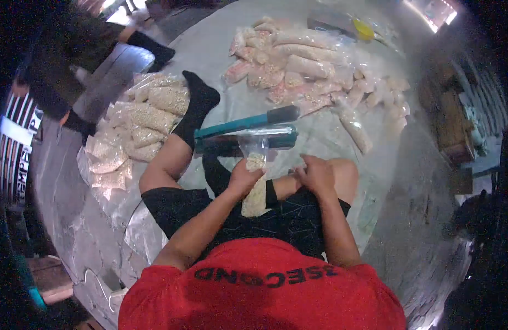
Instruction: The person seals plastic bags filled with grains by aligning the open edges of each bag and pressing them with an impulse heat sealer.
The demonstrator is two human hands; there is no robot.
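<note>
My left hand (246,178) is closed around a clear plastic bag (254,199) partly filled with small pale pieces. The bag hangs upright in front of my lap, its unfilled top reaching up to a teal hand-held bag sealer (237,127). That sealer lies across the floor just ahead of my legs, with its long arm above a darker base. Over my right shin, my right hand (318,175) is apart from the bag. Its thumb and forefinger are spread, and nothing shows between them.
Several filled bags (146,118) are heaped left of my outstretched foot. A larger pile of filled bags (309,63) lies ahead, with a yellow object (363,29) behind it. Another person (67,60) is at the upper left. Wooden crates (455,121) stand at right.
</note>
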